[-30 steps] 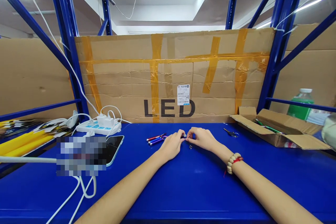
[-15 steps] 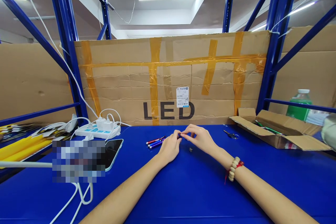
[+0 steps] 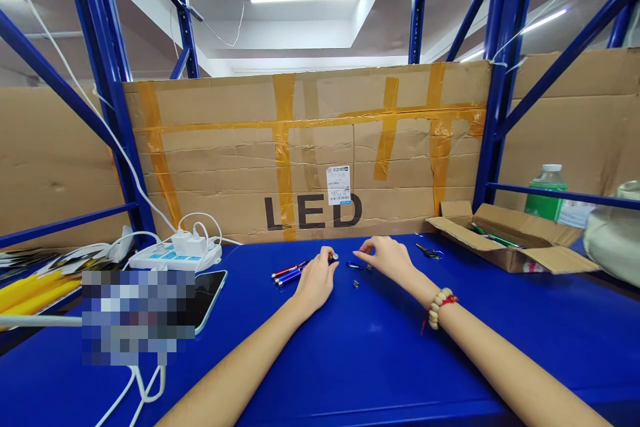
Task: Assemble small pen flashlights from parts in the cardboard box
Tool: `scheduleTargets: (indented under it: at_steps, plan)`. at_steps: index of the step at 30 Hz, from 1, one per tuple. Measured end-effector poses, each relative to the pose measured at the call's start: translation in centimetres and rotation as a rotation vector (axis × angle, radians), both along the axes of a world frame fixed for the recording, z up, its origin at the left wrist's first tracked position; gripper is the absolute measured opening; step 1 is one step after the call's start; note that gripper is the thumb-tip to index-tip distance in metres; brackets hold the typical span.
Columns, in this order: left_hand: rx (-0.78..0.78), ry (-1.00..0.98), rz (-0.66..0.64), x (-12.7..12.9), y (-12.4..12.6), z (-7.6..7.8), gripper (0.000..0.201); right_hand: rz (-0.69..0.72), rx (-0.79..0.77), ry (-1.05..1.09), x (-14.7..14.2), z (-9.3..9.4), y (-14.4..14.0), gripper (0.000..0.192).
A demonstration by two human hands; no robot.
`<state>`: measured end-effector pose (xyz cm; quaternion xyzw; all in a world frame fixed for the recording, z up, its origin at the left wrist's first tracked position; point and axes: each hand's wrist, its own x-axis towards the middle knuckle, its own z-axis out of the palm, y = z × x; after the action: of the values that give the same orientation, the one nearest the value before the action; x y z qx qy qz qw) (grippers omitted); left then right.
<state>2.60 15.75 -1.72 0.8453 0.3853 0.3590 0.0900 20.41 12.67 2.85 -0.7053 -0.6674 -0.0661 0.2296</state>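
My left hand [image 3: 316,280] is closed around a small dark piece with a round silver end [image 3: 335,257] poking out past the fingers; the rest is hidden. Beside that hand lie several slim metallic tubes: a red tube [image 3: 284,271] and blue tubes [image 3: 289,277], their far ends behind the fingers. My right hand [image 3: 387,259] hovers just above the table with thumb and forefinger apart. Below its fingertips is a small blue clip-like piece [image 3: 355,265]. A tiny metal part [image 3: 355,284] lies on the blue table [image 3: 370,360] between the hands.
Keys [image 3: 430,252] lie to the right, near an open cardboard box [image 3: 505,255] with pens in it. To the left are a phone [image 3: 211,297], a white power strip [image 3: 175,259] and cables. A tall cardboard panel [image 3: 230,173] closes the back.
My right hand has drawn apart from my left and its fingers have parted. The blue clip-like piece now shows on the table, and the silver end shows at my left fingertips.
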Motion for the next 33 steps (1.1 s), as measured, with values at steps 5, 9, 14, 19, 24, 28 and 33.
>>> scheduleTargets:
  at_steps: [5, 9, 14, 19, 24, 28, 33]
  plan:
    - [0.015, 0.03, -0.004, 0.0, 0.0, 0.0, 0.006, -0.051, -0.131, -0.034, 0.3, -0.6, 0.4, 0.02]
    - [0.042, 0.078, -0.001, 0.0, -0.1, 0.1, 0.007, -0.058, -0.164, -0.051, 0.6, -1.0, 0.6, 0.012]
    - [0.054, 0.102, -0.007, 0.0, -0.5, 0.5, 0.006, -0.045, -0.185, -0.051, 0.5, -1.1, 0.5, 0.009]
    - [0.041, 0.097, -0.024, 0.0, -0.4, 0.5, 0.007, 0.022, -0.126, -0.054, -0.2, -1.4, 0.6, 0.012]
    - [0.021, 0.069, -0.023, 0.0, 0.2, 0.0, 0.008, 0.053, -0.066, -0.087, -0.2, -1.8, 0.9, 0.014]
    - [0.019, 0.073, -0.023, 0.0, 0.1, 0.1, 0.008, 0.053, -0.041, -0.12, -0.1, -1.6, 0.8, 0.014]
    - [0.025, 0.093, -0.022, 0.0, -0.2, 0.4, 0.008, 0.037, -0.061, -0.122, -0.1, -1.4, 0.6, 0.014]
